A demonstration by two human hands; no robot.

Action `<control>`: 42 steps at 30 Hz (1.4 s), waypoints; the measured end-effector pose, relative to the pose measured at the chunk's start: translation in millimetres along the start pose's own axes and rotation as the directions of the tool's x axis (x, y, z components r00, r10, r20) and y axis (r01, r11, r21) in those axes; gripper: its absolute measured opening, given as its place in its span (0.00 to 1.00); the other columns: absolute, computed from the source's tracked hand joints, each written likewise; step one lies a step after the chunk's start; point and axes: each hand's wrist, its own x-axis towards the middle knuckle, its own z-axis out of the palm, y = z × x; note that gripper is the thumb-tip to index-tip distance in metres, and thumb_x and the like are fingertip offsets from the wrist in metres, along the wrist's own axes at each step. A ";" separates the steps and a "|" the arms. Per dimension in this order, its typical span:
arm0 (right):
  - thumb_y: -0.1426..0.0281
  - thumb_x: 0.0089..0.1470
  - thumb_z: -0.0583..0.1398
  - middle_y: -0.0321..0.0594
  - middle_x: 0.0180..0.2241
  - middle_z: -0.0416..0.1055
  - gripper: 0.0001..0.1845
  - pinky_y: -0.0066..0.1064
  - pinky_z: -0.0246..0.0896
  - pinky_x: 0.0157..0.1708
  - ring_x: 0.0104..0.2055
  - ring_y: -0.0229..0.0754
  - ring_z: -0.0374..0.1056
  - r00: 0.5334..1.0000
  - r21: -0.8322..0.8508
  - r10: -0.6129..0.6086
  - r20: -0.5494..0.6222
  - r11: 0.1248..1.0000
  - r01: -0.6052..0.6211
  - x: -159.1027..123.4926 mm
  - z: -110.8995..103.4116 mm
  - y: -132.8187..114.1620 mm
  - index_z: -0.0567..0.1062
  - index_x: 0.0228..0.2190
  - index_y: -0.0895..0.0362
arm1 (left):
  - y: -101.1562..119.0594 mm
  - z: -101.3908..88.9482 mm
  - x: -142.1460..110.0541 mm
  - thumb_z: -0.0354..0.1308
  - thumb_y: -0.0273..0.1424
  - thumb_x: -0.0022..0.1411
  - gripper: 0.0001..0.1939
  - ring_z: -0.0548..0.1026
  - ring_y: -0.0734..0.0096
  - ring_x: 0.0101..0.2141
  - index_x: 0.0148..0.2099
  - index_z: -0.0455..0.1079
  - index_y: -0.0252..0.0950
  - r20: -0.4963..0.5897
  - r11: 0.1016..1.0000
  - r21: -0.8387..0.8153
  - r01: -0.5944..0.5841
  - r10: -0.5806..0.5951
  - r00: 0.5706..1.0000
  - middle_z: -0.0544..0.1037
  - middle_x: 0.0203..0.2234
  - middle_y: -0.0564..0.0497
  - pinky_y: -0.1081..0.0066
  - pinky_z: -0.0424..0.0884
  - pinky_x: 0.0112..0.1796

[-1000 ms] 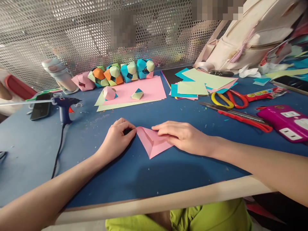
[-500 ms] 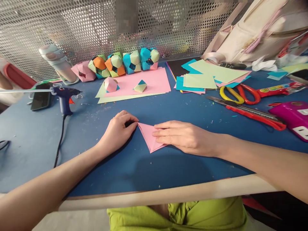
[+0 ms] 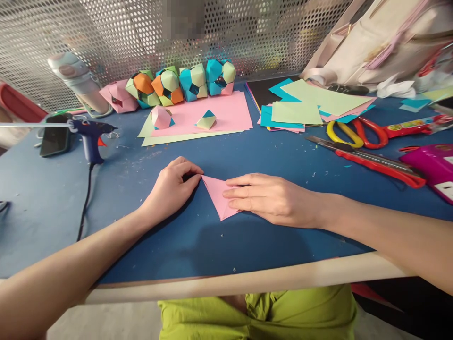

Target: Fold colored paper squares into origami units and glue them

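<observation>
A pink sheet of paper [image 3: 216, 193], folded into a triangle, lies on the blue table in front of me. With thumb and forefinger, my left hand [image 3: 176, 185] pinches its upper left corner. My right hand [image 3: 274, 198] rests on its right side, fingers stretched out flat and covering that part. Beyond my hands, a pink folded-paper piece [image 3: 162, 117] and a small green and blue one [image 3: 206, 120] sit on a larger pink sheet [image 3: 228, 113].
Several folded-paper balls [image 3: 193, 81] line the back beside a bottle [image 3: 76, 78]. A glue gun [image 3: 91, 137] and a phone [image 3: 55, 138] are at left. On the right lie paper sheets [image 3: 297, 112], scissors [image 3: 371, 132], a box cutter [image 3: 378, 167] and a purple power strip [image 3: 437, 163].
The view has shifted slightly. The left edge of the folded pink paper looks more closed than before; both hands keep nearly the same places on it.
</observation>
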 end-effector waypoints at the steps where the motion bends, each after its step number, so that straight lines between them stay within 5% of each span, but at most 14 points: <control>1: 0.78 0.62 0.50 0.46 0.48 0.74 0.16 0.37 0.66 0.53 0.58 0.45 0.64 1.000 0.001 -0.006 -0.005 1.000 0.006 0.1 0.3 0.3 0.77 0.41 0.63 | -0.3 0.0 -0.1 0.52 0.29 0.58 0.09 0.73 0.68 0.37 0.34 0.74 0.36 0.002 1.000 0.001 0.001 -0.001 1.000 0.74 0.33 0.50 0.69 0.68 0.39; 14: 0.76 0.63 0.51 0.46 0.48 0.74 0.15 0.40 0.67 0.50 0.57 0.48 0.64 0.999 -0.008 -0.013 0.032 1.000 0.013 -0.1 -0.2 1.2 0.77 0.40 0.62 | 2.2 -2.8 -1.8 0.51 0.26 0.56 0.10 0.72 0.68 0.36 0.37 0.73 0.36 -0.005 1.000 0.020 0.011 -0.011 1.000 0.74 0.33 0.51 0.70 0.68 0.36; 18: 0.75 0.63 0.50 0.46 0.49 0.74 0.15 0.40 0.66 0.51 0.57 0.47 0.63 0.999 -0.016 -0.008 0.043 1.000 0.008 -0.8 1.1 1.8 0.77 0.41 0.62 | 17.1 -14.2 -15.6 0.48 0.22 0.54 0.13 0.70 0.68 0.34 0.36 0.73 0.34 -0.107 0.991 0.087 -0.104 0.113 0.988 0.72 0.32 0.49 0.71 0.65 0.29; 22: 0.75 0.63 0.50 0.46 0.48 0.74 0.16 0.40 0.67 0.50 0.57 0.48 0.64 0.999 -0.029 -0.006 0.040 1.000 0.007 -1.5 2.5 1.9 0.77 0.41 0.62 | 33.1 -23.4 -34.3 0.47 0.21 0.58 0.16 0.68 0.67 0.33 0.37 0.76 0.36 0.106 0.910 0.195 -0.366 0.351 0.930 0.71 0.30 0.49 0.65 0.64 0.34; 26: 0.76 0.63 0.50 0.47 0.49 0.74 0.16 0.40 0.66 0.50 0.57 0.48 0.63 0.999 -0.027 0.004 0.047 1.000 -0.003 -1.7 2.2 1.5 0.77 0.41 0.62 | 33.7 -20.2 -42.4 0.46 0.21 0.59 0.18 0.67 0.67 0.31 0.41 0.76 0.38 0.252 0.876 0.200 -0.439 0.387 0.887 0.72 0.30 0.49 0.64 0.62 0.32; 42: 0.75 0.64 0.50 0.47 0.50 0.73 0.16 0.40 0.65 0.49 0.57 0.48 0.63 0.998 -0.039 -0.009 0.063 0.999 0.012 -1.0 1.2 1.3 0.77 0.41 0.61 | 32.1 -12.2 -45.4 0.47 0.17 0.56 0.19 0.66 0.69 0.31 0.41 0.75 0.38 0.268 0.867 0.128 -0.481 0.437 0.859 0.72 0.30 0.50 0.67 0.61 0.32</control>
